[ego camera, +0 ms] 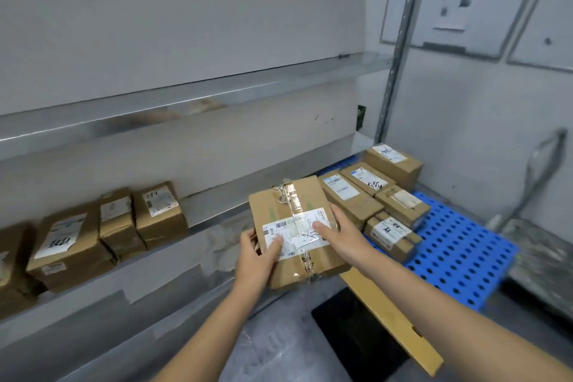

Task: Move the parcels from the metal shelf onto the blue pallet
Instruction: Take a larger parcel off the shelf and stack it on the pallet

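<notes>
Left hand (259, 253): clamped on the near-left edge of the held parcel, thumb flat on the label.
Right hand (342, 234): clamped on the right edge, thumb on top, other fingers hidden beneath.
Parcel (296, 231): taped cardboard box, held in the air between shelf and pallet.
Handling: stiff; likely light to moderate; the glossy tape may be slick, so grip opposite cardboard edges.
Pallet (459, 260): right of the parcel; five boxes stacked at its far-left end, near part bare.
Shelf (198, 214): several parcels at left await moving.
</notes>
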